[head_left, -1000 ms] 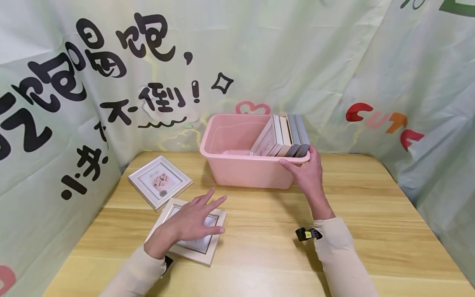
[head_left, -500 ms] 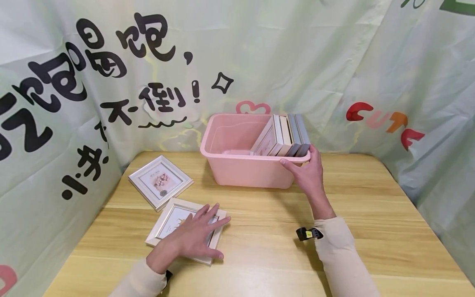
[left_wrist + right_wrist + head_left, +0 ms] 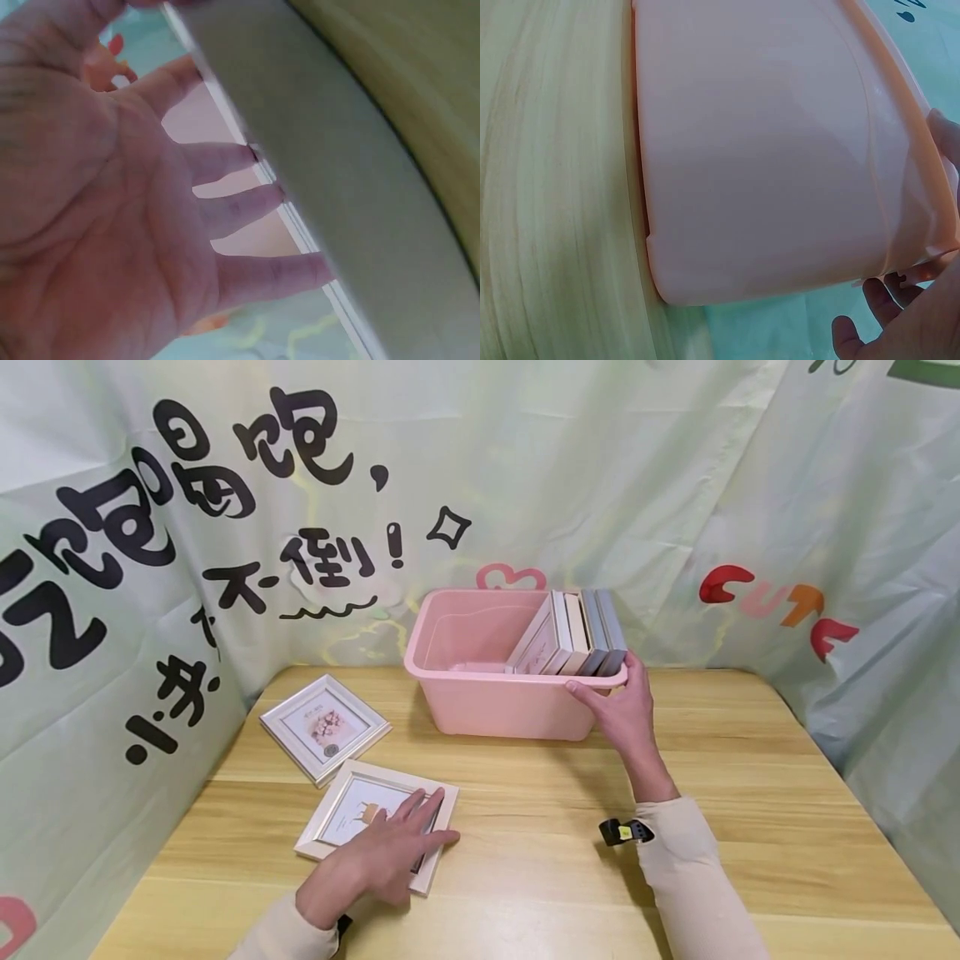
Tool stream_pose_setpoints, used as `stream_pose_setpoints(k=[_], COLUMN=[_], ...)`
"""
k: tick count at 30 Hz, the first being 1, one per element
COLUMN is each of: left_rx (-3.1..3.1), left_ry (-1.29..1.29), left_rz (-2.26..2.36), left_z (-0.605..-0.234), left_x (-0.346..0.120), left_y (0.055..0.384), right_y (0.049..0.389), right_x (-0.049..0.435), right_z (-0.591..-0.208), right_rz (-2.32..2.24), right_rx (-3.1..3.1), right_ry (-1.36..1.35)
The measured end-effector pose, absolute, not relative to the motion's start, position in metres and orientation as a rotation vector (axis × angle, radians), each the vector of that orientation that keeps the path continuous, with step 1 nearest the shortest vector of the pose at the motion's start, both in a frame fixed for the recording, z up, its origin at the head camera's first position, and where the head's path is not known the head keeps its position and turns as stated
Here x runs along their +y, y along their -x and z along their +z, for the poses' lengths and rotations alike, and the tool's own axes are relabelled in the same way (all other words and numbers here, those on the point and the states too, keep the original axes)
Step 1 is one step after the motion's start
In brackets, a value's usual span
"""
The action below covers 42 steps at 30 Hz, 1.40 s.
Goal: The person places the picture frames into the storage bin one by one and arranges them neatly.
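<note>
My left hand (image 3: 375, 860) is over a cream picture frame (image 3: 337, 812) that lies flat on the table. Its fingers (image 3: 232, 214) stretch fairly straight and spread to the frame's edge, with their tips hidden behind that edge in the left wrist view. In the head view, the thumb is by the near right corner. My right hand (image 3: 628, 714) holds the right front corner of a pink plastic bin (image 3: 510, 706), thumb on the front rim, fingers round the side. Inside the bin, several picture frames (image 3: 573, 635) lean upright against its right end.
A white picture frame (image 3: 324, 728) with a flower print lies behind the cream one, their corners close together. The wooden table (image 3: 525, 860) backs onto a printed cloth (image 3: 600, 485) right behind the bin. Black straps (image 3: 624, 832) sit at the wrists.
My left hand has drawn back slightly toward the near edge of the cream frame, and its thumb has moved inward. The right hand and bin have stayed still.
</note>
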<state>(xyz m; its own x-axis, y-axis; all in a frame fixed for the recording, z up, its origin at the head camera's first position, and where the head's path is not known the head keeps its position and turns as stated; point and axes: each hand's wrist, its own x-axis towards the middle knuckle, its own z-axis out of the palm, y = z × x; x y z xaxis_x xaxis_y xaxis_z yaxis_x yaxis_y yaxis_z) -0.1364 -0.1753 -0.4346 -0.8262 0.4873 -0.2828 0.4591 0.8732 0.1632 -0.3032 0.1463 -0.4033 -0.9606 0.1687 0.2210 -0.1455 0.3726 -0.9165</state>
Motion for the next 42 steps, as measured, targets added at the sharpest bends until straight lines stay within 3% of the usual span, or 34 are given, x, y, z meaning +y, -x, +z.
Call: stream_pose_setpoints(k=[11, 30, 42], left_rx=[2.871, 3.041, 3.220], left_ry=[-0.774, -0.919, -0.872], left_rz=[-0.161, -0.129, -0.181], left_z=[-0.443, -0.455, -0.453], left_x=[-0.166, -0.158, -0.148], left_y=[0.124, 0.125, 0.130], right_y=[0.303, 0.304, 0.304], right_x=[0.147, 0.148, 0.148], right_z=[-0.404, -0.404, -0.403], right_rz=[1.628, 1.646, 1.629], right_rx=[-2.364, -2.350, -2.368], right_ry=[0.020, -0.002, 0.019])
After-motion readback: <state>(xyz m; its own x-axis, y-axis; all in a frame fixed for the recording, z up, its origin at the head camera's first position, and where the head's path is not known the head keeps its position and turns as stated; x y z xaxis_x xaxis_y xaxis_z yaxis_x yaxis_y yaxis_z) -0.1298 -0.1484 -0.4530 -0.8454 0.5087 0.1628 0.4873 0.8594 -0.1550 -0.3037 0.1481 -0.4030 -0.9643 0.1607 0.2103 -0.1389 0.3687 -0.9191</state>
